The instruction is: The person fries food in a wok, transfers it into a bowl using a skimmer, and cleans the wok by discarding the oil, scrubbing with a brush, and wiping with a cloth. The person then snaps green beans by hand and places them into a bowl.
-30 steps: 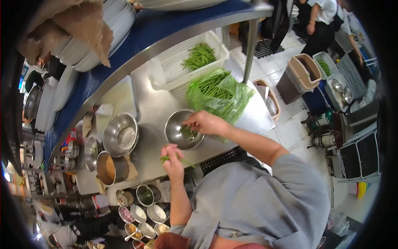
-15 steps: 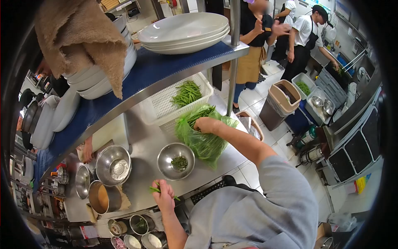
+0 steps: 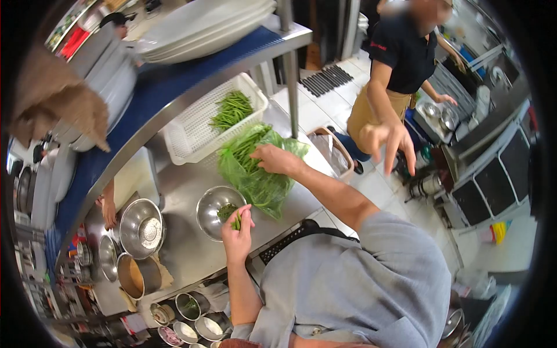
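Note:
My left hand (image 3: 237, 235) is closed on a few green beans, beside the near rim of a steel bowl (image 3: 204, 217) that holds short green pieces. My right hand (image 3: 275, 159) reaches into an open green plastic bag (image 3: 255, 188) full of long green beans. Its fingers are bent against the beans, and their tips are partly hidden, so what they hold cannot be made out. Behind the bag, a white perforated basket (image 3: 185, 137) has a pile of green beans (image 3: 232, 110) at its right end.
Steel bowls (image 3: 141, 228) and a pot (image 3: 131, 276) stand on the left, near another person's hand (image 3: 108, 210). A shelf (image 3: 168, 87) with plates crosses above the table. At the right, a person in a black shirt (image 3: 398, 46) reaches an arm out beside a bin (image 3: 348, 169).
My right hand went from the bowl into the bag. My left hand now appears closer to the bowl. The view has shifted, and the person in black has come nearer on the right.

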The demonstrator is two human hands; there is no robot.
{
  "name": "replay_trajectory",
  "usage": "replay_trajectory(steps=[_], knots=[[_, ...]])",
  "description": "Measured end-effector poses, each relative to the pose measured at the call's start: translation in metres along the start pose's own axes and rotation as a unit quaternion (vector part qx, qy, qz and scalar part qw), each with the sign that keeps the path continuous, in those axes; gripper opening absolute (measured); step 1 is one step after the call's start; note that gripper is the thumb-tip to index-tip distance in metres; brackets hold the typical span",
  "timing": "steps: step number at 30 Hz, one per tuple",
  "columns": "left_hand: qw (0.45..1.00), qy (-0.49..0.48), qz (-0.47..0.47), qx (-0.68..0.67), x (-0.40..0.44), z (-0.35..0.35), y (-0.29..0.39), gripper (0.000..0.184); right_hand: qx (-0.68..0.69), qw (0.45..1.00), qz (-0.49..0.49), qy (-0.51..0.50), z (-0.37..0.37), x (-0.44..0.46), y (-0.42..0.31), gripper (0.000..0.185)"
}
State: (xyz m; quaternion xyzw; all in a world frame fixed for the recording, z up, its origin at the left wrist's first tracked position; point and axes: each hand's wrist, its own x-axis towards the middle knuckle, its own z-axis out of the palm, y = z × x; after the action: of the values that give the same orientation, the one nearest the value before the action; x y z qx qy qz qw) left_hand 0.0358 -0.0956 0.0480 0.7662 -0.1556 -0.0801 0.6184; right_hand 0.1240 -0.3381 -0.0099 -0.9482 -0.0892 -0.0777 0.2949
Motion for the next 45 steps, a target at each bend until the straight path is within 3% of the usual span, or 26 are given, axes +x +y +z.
replay_trajectory(steps=[1, 3, 4, 6, 9, 10, 11, 12, 14, 16, 18, 20, 22, 24, 25, 26, 27, 31, 34, 35, 37, 40, 41, 43, 44, 45], knots=[[1.000, -0.021, -0.010, 0.011, 0.003, 0.003, 0.001, 0.024, 0.073, 0.989, -0.057, 0.116, 0.012, -0.013, 0.018, 0.029], [0.998, -0.045, 0.005, 0.037, 0.005, 0.005, -0.002, 0.024, 0.338, 0.916, 0.033, 0.215, -0.016, -0.067, 0.020, 0.025], [0.997, -0.065, 0.006, 0.044, 0.005, 0.001, -0.007, 0.024, 0.447, 0.833, 0.160, 0.284, -0.029, -0.113, 0.023, 0.020], [0.997, -0.056, -0.042, 0.029, 0.006, -0.011, -0.017, 0.023, 0.310, 0.776, 0.210, 0.508, -0.020, -0.204, 0.100, 0.013], [0.993, -0.086, -0.078, 0.021, 0.010, -0.025, -0.009, 0.021, 0.179, 0.530, 0.347, 0.753, -0.046, -0.355, 0.182, 0.016], [0.991, -0.093, -0.092, 0.039, 0.010, -0.030, -0.006, 0.021, 0.112, 0.441, 0.383, 0.804, -0.051, -0.404, 0.214, 0.020], [0.990, -0.094, -0.096, 0.043, 0.013, -0.035, -0.003, 0.021, 0.071, 0.420, 0.344, 0.837, -0.073, -0.422, 0.213, 0.020], [0.989, -0.101, -0.092, 0.047, 0.017, -0.040, 0.001, 0.021, 0.017, 0.406, 0.385, 0.829, -0.094, -0.433, 0.203, 0.013], [0.989, -0.097, -0.097, 0.060, 0.020, -0.042, 0.005, 0.021, 0.136, 0.233, 0.347, 0.898, -0.127, -0.480, 0.218, 0.015], [0.993, -0.088, -0.072, 0.034, 0.026, -0.046, 0.011, 0.019, 0.172, 0.250, 0.445, 0.843, -0.140, -0.529, 0.231, 0.014], [0.995, -0.069, -0.058, 0.034, 0.027, -0.047, 0.015, 0.019, 0.245, 0.271, 0.409, 0.836, -0.131, -0.579, 0.251, 0.014], [0.997, -0.049, -0.042, 0.033, 0.024, -0.047, 0.015, 0.018, 0.204, 0.273, 0.404, 0.849, -0.118, -0.555, 0.220, 0.027], [0.999, -0.037, -0.040, -0.002, 0.021, -0.042, 0.009, 0.018, 0.142, 0.373, 0.495, 0.771, -0.086, -0.513, 0.195, 0.024], [0.998, -0.036, -0.044, -0.018, 0.017, -0.039, 0.006, 0.019, 0.042, 0.551, 0.454, 0.698, -0.036, -0.464, 0.209, 0.022], [0.997, -0.045, -0.048, -0.036, 0.015, -0.037, 0.004, 0.021, 0.012, 0.644, 0.429, 0.634, -0.035, -0.404, 0.164, 0.022], [0.998, -0.041, -0.046, -0.034, 0.013, -0.035, 0.000, 0.021, 0.154, 0.661, 0.474, 0.561, -0.043, -0.340, 0.116, 0.021], [0.998, -0.037, -0.037, -0.031, 0.011, -0.035, -0.003, 0.021, 0.138, 0.775, 0.383, 0.484, -0.035, -0.299, 0.110, 0.020], [0.998, -0.039, -0.045, -0.009, -0.008, -0.034, -0.008, 0.019, 0.289, 0.933, 0.173, 0.128, -0.040, -0.128, 0.019, 0.017], [0.996, -0.025, -0.089, -0.013, -0.029, -0.032, -0.007, 0.026, 0.150, 0.980, -0.088, 0.093, -0.026, -0.032, -0.016, 0.017], [0.996, -0.038, -0.082, -0.016, -0.035, -0.036, -0.015, 0.027, 0.153, 0.980, -0.097, 0.086, -0.016, -0.014, -0.016, 0.017], [0.997, -0.036, -0.069, -0.012, -0.046, -0.041, -0.013, 0.029, -0.091, 0.991, -0.089, -0.043, 0.011, 0.016, -0.013, 0.017], [0.995, 0.026, -0.096, -0.011, -0.068, -0.058, -0.023, 0.023, -0.019, 0.989, -0.049, -0.139, 0.002, 0.035, -0.010, 0.017], [0.995, 0.036, -0.097, -0.015, -0.075, -0.061, -0.023, 0.023, 0.001, 0.994, -0.092, -0.053, 0.006, 0.035, 0.007, 0.015], [0.990, 0.057, -0.119, -0.056, -0.086, -0.064, -0.023, 0.015, 0.151, 0.982, -0.025, 0.111, -0.016, 0.023, 0.002, 0.015], [0.989, 0.060, -0.121, -0.060, -0.086, -0.062, -0.022, 0.015, 0.150, 0.983, -0.026, 0.106, -0.022, 0.016, 0.001, 0.015], [0.989, 0.047, -0.133, -0.049, -0.084, -0.059, -0.020, 0.015, 0.265, 0.945, 0.051, 0.185, -0.026, 0.008, -0.001, 0.012]])
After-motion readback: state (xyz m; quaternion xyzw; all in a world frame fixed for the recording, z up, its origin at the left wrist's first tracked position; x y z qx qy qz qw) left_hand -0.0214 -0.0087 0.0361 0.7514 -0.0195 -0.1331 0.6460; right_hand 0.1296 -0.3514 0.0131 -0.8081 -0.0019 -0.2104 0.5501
